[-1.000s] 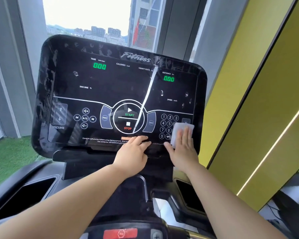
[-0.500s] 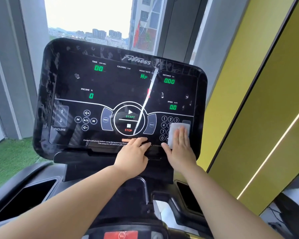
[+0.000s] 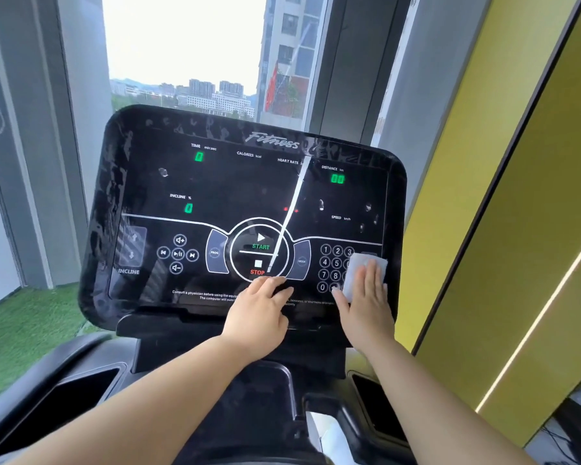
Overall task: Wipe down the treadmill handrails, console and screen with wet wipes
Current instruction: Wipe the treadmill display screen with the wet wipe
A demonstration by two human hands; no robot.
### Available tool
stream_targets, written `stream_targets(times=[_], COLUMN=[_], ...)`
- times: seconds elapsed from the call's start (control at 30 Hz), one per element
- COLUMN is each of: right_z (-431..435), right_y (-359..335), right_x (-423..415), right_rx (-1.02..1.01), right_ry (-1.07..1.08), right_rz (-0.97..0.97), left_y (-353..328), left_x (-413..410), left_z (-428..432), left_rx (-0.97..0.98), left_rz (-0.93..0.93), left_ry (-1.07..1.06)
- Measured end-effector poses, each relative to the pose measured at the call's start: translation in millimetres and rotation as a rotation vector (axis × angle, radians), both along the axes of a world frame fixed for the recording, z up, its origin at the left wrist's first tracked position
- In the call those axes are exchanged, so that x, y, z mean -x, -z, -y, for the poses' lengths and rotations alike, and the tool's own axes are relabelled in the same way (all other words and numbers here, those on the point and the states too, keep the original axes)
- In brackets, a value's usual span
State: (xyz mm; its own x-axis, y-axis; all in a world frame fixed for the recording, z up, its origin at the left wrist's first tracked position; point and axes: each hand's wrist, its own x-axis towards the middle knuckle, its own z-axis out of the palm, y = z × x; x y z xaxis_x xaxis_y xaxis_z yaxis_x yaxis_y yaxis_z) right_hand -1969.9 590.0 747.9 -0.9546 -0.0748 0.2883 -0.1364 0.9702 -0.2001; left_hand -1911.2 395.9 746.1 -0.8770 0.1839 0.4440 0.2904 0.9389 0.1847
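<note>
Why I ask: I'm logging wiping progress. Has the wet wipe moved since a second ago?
Yes, slightly: the wet wipe under the right hand slid up the console toward the keypad's 1-2-3 row.

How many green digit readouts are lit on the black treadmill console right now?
3: the green readout under TIME, upper left; the green readout under INCLINE, mid left; the green readout under DISTANCE, upper right. None appears hidden.

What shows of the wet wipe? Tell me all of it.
The wet wipe is a white sheet, thin and soft-looking, roughly rectangular. It lies flat against the lower right of the treadmill screen, over the number keypad. The right hand presses it with straight fingers; its top and left edges show beyond them.
</note>
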Motion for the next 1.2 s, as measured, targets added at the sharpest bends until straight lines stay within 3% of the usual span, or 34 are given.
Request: stream_targets(times=[0.17,0.3,0.4,0.6,0.67,0.77,0.9,1.07,1.2], right_z=[41,57,30,31,50,63,37,22,55], right_y=[-2,11,7,-18,-13,3,-4,-34,-36], right_x=[-9,-12,-4,3,-1,-4,3,15,10], right_rx=[0.175,-0.084,-0.24,-0.067,-0.035,-0.144,-0.273,-0.16,0.024], right_ry=[-0.04,-0.269,-0.272,-0.039,-0.104,-0.27,-0.332,-0.08,-0.097], right_rz=[0.022,-0.033,-0.061,-0.043,-0.057,-0.071,-0.071,-0.109,-0.073], left_y=[-7,-20,-28,-30,-30,-30,-35,-41,-50], left_x=[8,12,15,21,23,25,27,34,38], left_z=[6,4,5,13,16,17,17,16,10], left_rx=[0.157,0.196,0.209,0.2,0.177,0.135,0.15,0.211,0.153], left_rz=[-0.063,-0.082,-0.081,-0.075,-0.08,-0.102,-0.132,-0.11,-0.181], left_ry=[-0.084,-0.107,-0.117,-0.123,-0.117,-0.083,-0.084,-0.105,-0.063])
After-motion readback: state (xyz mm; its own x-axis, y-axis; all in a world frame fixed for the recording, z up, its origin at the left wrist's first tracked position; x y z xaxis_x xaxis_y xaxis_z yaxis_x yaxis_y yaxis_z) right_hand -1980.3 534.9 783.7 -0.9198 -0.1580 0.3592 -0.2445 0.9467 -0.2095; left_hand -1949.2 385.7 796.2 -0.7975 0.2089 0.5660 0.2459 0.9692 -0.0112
